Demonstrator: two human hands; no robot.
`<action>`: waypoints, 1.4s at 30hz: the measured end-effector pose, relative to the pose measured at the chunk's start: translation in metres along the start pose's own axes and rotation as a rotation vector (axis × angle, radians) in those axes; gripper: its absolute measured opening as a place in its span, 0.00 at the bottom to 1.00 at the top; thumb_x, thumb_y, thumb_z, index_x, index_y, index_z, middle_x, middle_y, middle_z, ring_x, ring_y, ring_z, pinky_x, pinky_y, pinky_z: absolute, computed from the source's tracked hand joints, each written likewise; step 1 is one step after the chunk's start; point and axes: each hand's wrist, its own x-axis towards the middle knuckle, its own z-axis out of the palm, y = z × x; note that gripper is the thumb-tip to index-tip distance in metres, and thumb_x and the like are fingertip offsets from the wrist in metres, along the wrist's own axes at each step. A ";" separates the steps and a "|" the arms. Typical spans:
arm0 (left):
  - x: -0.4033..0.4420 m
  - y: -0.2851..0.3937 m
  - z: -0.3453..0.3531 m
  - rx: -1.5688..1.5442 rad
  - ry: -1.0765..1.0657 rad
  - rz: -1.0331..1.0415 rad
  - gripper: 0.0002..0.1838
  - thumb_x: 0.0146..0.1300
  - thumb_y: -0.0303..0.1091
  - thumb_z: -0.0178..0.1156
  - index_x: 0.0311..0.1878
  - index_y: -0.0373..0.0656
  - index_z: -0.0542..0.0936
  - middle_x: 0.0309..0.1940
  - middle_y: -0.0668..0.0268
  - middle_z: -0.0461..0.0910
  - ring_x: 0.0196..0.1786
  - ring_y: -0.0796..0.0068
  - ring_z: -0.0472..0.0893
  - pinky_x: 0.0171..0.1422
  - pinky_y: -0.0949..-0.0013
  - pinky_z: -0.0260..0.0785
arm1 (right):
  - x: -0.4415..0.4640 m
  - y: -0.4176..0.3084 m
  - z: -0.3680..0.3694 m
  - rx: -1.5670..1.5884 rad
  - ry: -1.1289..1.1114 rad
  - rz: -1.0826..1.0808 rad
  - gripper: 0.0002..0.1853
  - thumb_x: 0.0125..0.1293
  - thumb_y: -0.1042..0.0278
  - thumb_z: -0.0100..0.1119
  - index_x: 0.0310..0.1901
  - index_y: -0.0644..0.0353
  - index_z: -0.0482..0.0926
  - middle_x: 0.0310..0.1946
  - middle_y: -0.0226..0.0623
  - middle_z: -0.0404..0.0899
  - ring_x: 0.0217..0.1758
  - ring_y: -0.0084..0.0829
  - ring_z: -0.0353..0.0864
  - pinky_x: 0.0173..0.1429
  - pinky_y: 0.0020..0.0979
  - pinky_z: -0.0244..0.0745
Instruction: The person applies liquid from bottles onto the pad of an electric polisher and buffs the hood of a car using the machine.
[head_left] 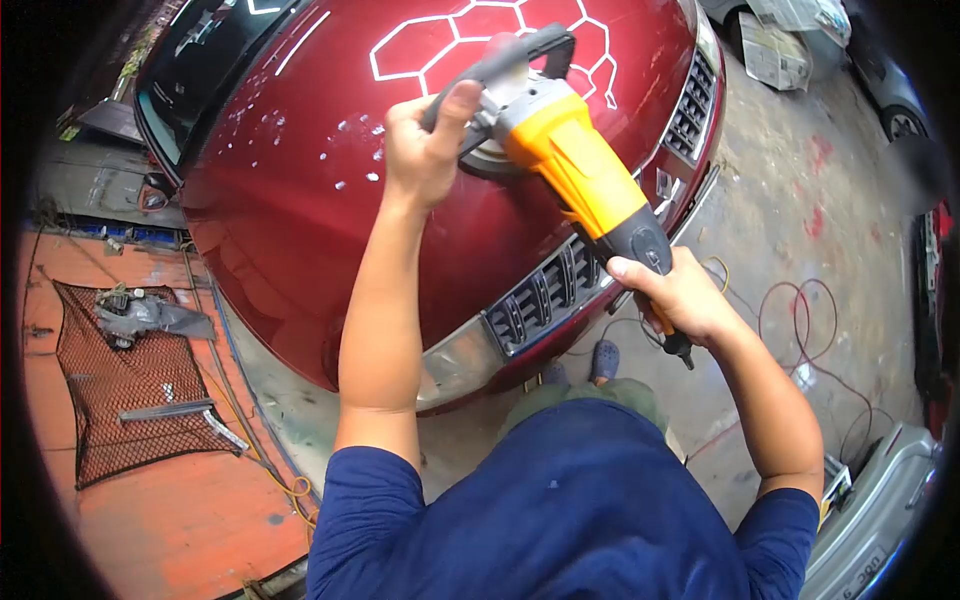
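Note:
A yellow and black power polisher (590,175) is held over the dark red car hood (310,215). My left hand (425,145) is wrapped round the black front handle at the polisher's head. My right hand (680,295) grips the black rear end of the tool, near its cord. The round pad beneath the head is partly hidden and lies at or just over the hood; contact cannot be made out. White compound spots dot the hood left of the pad, and hexagon-shaped light reflections show beyond it.
The car's chrome grille (545,300) faces me. On the left, a black net (130,400) and a grey tool (150,318) lie on an orange surface. A red hose (800,320) loops over the floor at right, near a silver bumper (880,510).

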 end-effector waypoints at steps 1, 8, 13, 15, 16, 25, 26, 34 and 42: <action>-0.009 -0.001 -0.008 -0.010 0.012 0.003 0.33 0.75 0.61 0.68 0.21 0.45 0.75 0.19 0.81 0.67 0.23 0.89 0.63 0.27 0.74 0.51 | -0.006 -0.002 0.007 -0.002 -0.009 0.005 0.30 0.64 0.36 0.79 0.30 0.59 0.80 0.19 0.27 0.74 0.15 0.21 0.71 0.20 0.27 0.65; -0.093 0.009 -0.062 0.038 0.139 0.032 0.38 0.79 0.65 0.60 0.20 0.46 0.63 0.17 0.73 0.63 0.20 0.82 0.62 0.25 0.72 0.49 | -0.026 -0.010 0.056 -0.213 -0.090 -0.007 0.32 0.63 0.38 0.80 0.50 0.63 0.86 0.32 0.31 0.82 0.27 0.27 0.81 0.33 0.35 0.79; -0.126 0.011 -0.082 0.041 0.253 0.052 0.38 0.79 0.65 0.60 0.20 0.46 0.64 0.17 0.72 0.63 0.20 0.82 0.62 0.25 0.72 0.51 | -0.025 -0.006 0.074 -0.413 0.053 -0.227 0.35 0.61 0.35 0.80 0.43 0.69 0.88 0.27 0.40 0.86 0.25 0.32 0.87 0.34 0.39 0.83; -0.122 0.010 -0.086 -0.012 0.252 0.036 0.38 0.79 0.64 0.61 0.20 0.46 0.64 0.17 0.73 0.63 0.20 0.83 0.62 0.24 0.73 0.51 | -0.021 -0.012 0.075 -0.517 0.102 -0.257 0.39 0.59 0.29 0.78 0.37 0.70 0.87 0.25 0.45 0.86 0.31 0.38 0.90 0.41 0.43 0.83; -0.116 0.008 -0.088 -0.041 0.248 0.032 0.37 0.79 0.64 0.61 0.20 0.46 0.64 0.17 0.73 0.63 0.20 0.83 0.62 0.24 0.73 0.51 | -0.020 -0.021 0.074 -0.543 0.114 -0.232 0.40 0.59 0.27 0.77 0.36 0.70 0.87 0.25 0.45 0.86 0.32 0.39 0.90 0.43 0.44 0.83; 0.038 -0.012 -0.074 0.039 0.204 0.065 0.34 0.75 0.65 0.67 0.21 0.54 0.64 0.15 0.80 0.62 0.16 0.89 0.61 0.20 0.74 0.48 | 0.033 -0.092 0.034 -0.597 0.341 -0.218 0.38 0.63 0.30 0.74 0.44 0.69 0.88 0.29 0.37 0.84 0.34 0.29 0.84 0.43 0.38 0.80; 0.060 -0.019 -0.071 0.034 0.198 0.072 0.34 0.74 0.65 0.67 0.20 0.55 0.64 0.15 0.80 0.63 0.16 0.88 0.62 0.20 0.74 0.48 | 0.048 -0.093 0.026 -0.552 0.380 -0.306 0.39 0.63 0.30 0.74 0.44 0.70 0.87 0.28 0.36 0.84 0.33 0.29 0.85 0.44 0.38 0.80; 0.148 -0.029 -0.058 0.069 0.150 0.076 0.35 0.73 0.66 0.67 0.19 0.55 0.64 0.14 0.79 0.62 0.16 0.86 0.63 0.20 0.72 0.52 | 0.110 -0.118 -0.014 -0.585 0.514 -0.558 0.56 0.64 0.27 0.73 0.78 0.68 0.66 0.59 0.64 0.85 0.64 0.54 0.87 0.71 0.45 0.78; 0.079 -0.007 -0.140 0.046 0.185 -0.055 0.37 0.76 0.67 0.62 0.18 0.55 0.60 0.14 0.77 0.59 0.15 0.84 0.59 0.21 0.73 0.51 | 0.081 -0.127 0.061 -0.609 0.138 -0.626 0.49 0.66 0.61 0.79 0.80 0.63 0.57 0.55 0.61 0.85 0.62 0.53 0.88 0.68 0.46 0.78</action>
